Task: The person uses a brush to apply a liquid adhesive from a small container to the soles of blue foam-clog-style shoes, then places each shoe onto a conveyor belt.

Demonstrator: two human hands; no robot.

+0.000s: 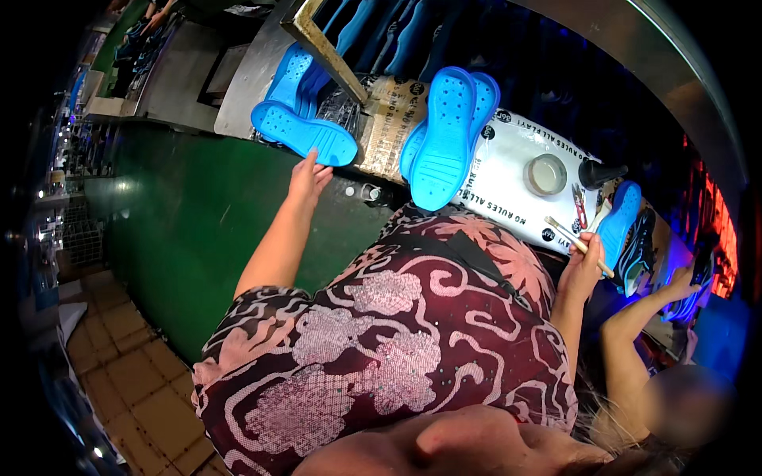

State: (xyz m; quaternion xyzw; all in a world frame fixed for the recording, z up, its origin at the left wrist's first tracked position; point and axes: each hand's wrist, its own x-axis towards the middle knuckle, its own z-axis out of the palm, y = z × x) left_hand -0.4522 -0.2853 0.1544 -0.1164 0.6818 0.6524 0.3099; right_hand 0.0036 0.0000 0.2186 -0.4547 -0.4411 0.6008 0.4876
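Note:
My left hand point(308, 178) pinches the near edge of a blue shoe sole point(298, 131), with the thumb on top. This sole lies across other blue soles point(290, 71) on the left of the bench. In my right hand point(583, 260) is a thin brush point(565, 232) with a pale wooden handle, its bristles pointing left over the white sheet point(508, 155). Between my hands, two or more blue soles point(444, 143) overlap in a pile. A round cup point(545, 174) of cloudy liquid stands on the sheet. Beside it lie red-handled snips point(580, 208).
A black funnel-shaped object point(602, 173) stands behind the snips. Another blue sole point(619, 222) and a dark shoe point(636, 255) sit at right, near another person's arm point(639, 325). More soles fill the dark rack point(397, 36) behind a worn frame bar point(325, 51).

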